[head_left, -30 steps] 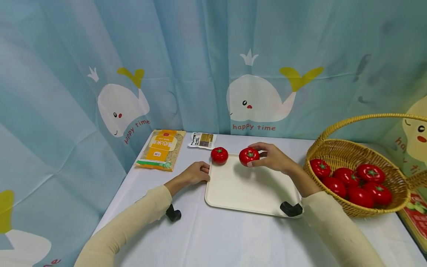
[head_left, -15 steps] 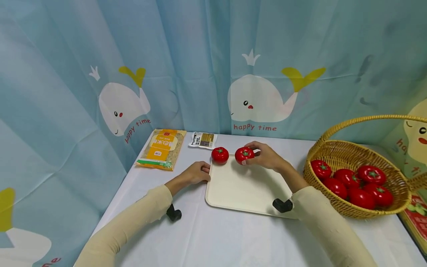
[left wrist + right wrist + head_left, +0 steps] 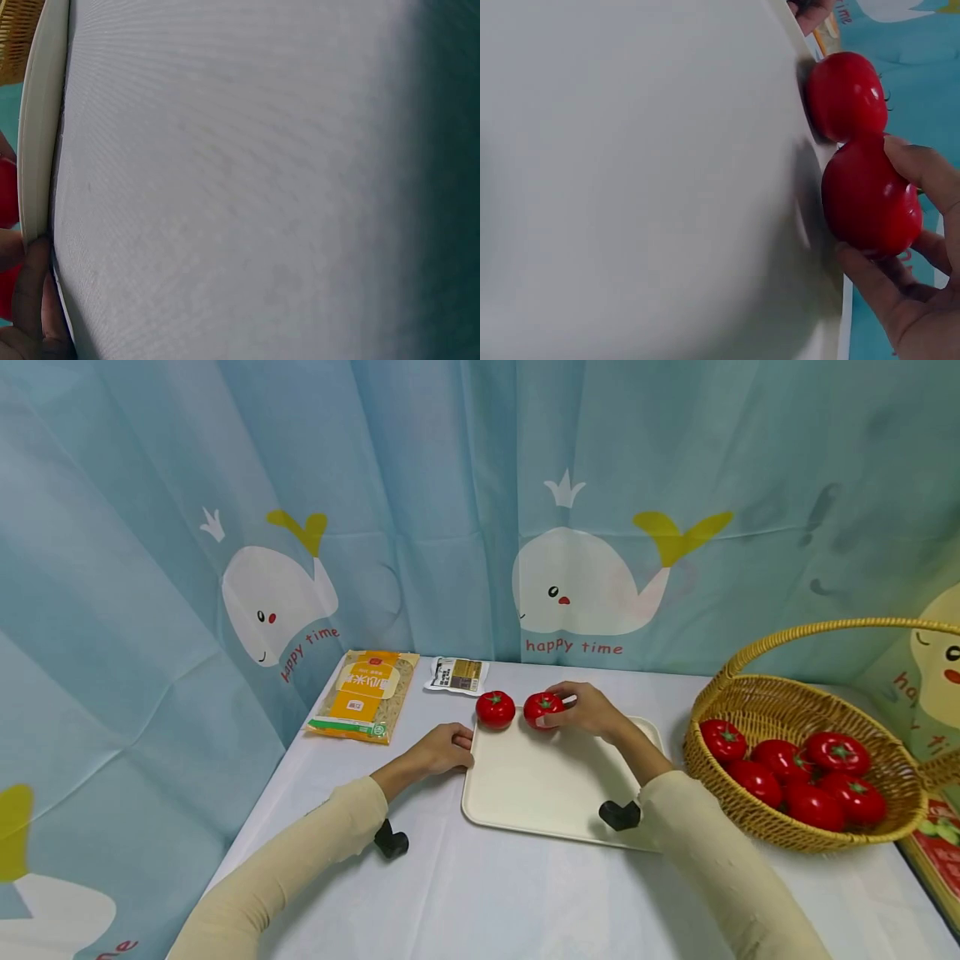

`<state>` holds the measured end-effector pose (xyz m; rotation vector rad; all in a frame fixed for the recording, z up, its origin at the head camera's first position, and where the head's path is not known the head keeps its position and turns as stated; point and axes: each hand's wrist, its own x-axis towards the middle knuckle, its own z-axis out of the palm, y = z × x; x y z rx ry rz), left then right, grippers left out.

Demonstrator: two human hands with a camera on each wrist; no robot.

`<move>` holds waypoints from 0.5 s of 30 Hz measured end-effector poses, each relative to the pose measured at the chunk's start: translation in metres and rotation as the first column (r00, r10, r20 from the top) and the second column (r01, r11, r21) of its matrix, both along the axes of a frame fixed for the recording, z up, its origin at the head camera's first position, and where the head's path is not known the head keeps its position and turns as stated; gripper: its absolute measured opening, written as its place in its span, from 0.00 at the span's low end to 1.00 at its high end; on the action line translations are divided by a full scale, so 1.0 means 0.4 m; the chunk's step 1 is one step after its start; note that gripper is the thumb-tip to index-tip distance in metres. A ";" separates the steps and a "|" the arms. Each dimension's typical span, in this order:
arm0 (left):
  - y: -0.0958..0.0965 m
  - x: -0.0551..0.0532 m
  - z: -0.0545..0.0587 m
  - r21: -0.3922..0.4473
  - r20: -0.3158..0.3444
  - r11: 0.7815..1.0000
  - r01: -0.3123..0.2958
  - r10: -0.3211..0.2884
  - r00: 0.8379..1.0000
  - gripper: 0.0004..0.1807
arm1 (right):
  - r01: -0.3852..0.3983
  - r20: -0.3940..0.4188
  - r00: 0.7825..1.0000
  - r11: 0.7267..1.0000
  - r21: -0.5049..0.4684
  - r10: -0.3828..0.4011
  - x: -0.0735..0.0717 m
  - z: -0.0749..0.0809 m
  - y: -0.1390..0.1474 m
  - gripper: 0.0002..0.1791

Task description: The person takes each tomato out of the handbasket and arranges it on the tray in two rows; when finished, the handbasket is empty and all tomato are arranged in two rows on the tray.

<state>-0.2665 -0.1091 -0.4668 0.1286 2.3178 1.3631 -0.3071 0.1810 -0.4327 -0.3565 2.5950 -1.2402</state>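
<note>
My right hand [image 3: 588, 710] grips a shiny red tomato [image 3: 540, 711] with its thumb and fingers, low over the back edge of a cream tray [image 3: 551, 785]. A second tomato [image 3: 495, 710] sits in the tray's back left corner, just left of the held one. In the right wrist view the held tomato [image 3: 870, 199] overlaps the other tomato [image 3: 847, 96], and a shadow falls on the tray beneath. My left hand [image 3: 442, 749] pinches the tray's left rim; in the left wrist view its thumb and fingers [image 3: 31, 289] close on that rim.
A wicker basket [image 3: 783, 693] with a tall handle and several tomatoes [image 3: 813, 806] stands right of the tray. Back left lie a yellow grain packet [image 3: 363, 693] and a small white sachet [image 3: 456, 675]. A patterned blue curtain [image 3: 450, 510] hangs behind the table.
My right hand has carried the tomato left and slightly down, bringing it close beside the other tomato on the tray. My left hand keeps its place at the rim.
</note>
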 end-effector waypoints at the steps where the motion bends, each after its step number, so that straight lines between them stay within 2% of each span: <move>1: 0.000 0.001 0.000 0.000 0.000 1.000 0.000 0.000 1.000 0.25 | 0.002 0.005 1.000 1.000 0.004 -0.002 -0.001 -0.002 -0.003 0.36; 8: 0.002 0.002 0.001 0.004 -0.001 1.000 0.004 -0.004 1.000 0.26 | -0.059 -0.016 0.998 0.998 0.018 0.060 -0.005 -0.010 -0.012 0.34; 15: 0.001 0.002 0.003 -0.003 -0.001 1.000 -0.001 0.001 1.000 0.26 | -0.077 -0.028 0.997 0.997 0.002 0.077 -0.011 -0.010 -0.013 0.34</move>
